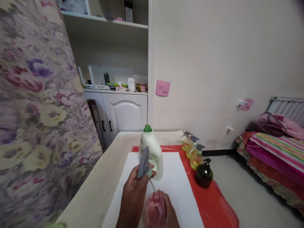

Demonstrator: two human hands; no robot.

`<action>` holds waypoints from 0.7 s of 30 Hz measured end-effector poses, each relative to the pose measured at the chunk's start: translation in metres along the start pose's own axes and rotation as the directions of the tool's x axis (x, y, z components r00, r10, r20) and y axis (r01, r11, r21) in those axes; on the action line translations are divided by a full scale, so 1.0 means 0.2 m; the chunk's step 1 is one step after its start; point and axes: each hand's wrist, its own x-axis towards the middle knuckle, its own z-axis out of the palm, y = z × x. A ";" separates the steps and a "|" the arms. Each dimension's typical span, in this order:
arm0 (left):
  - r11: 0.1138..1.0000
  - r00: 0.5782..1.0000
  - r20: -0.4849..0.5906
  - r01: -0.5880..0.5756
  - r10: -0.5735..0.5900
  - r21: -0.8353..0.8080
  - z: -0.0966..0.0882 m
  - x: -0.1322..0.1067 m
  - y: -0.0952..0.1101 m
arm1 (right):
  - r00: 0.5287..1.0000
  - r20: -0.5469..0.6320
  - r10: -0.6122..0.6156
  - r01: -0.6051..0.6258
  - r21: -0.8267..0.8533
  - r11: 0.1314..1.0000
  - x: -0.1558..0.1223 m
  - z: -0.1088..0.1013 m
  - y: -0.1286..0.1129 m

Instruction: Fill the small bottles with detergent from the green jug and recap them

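Note:
My left hand [136, 187] is closed around a grey spray nozzle [143, 164], tilted, with its thin tube slanting down to the mouth of a pink see-through bottle [155, 209]. Around the right side of that bottle my right hand [169, 210] is wrapped, keeping it upright over the white sheet. Whether the tube's end is inside the bottle's neck is hard to make out. Just beyond my hands stands a large pale-green jug [153, 152] with a green piece at its top; the nozzle hides part of it.
Several yellow spray bottles [196, 161] and a dark round pump bottle [203, 175] line the right of the red sheet [209, 202]. White paper [175, 180] lies on the table [106, 167]. A floral curtain [35, 110] hangs left; a bed [280, 152] stands right.

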 end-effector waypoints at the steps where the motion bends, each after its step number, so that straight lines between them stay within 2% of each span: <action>1: 1.000 1.000 0.001 0.006 -0.006 0.020 0.01 0.00 -0.01 | 1.000 0.011 0.001 -0.001 0.004 1.000 0.00 0.00 0.00; 6: 0.995 0.998 0.019 0.064 -0.066 0.079 0.03 -0.01 -0.05 | 0.998 0.049 0.035 -0.035 0.004 0.999 0.01 -0.02 -0.01; 11: 0.977 0.980 0.059 0.181 -0.188 0.113 -0.04 -0.03 -0.13 | 0.999 0.035 0.000 0.000 0.024 1.000 0.01 -0.02 -0.05; 16: 0.973 0.981 0.127 0.118 -0.145 0.198 -0.12 -0.04 -0.27 | 0.996 0.090 0.011 -0.022 0.131 0.991 0.02 -0.04 -0.09; 21: 0.963 0.978 0.167 0.082 -0.128 0.256 -0.15 -0.04 -0.35 | 0.992 0.115 -0.060 0.034 0.214 0.976 0.02 -0.04 -0.08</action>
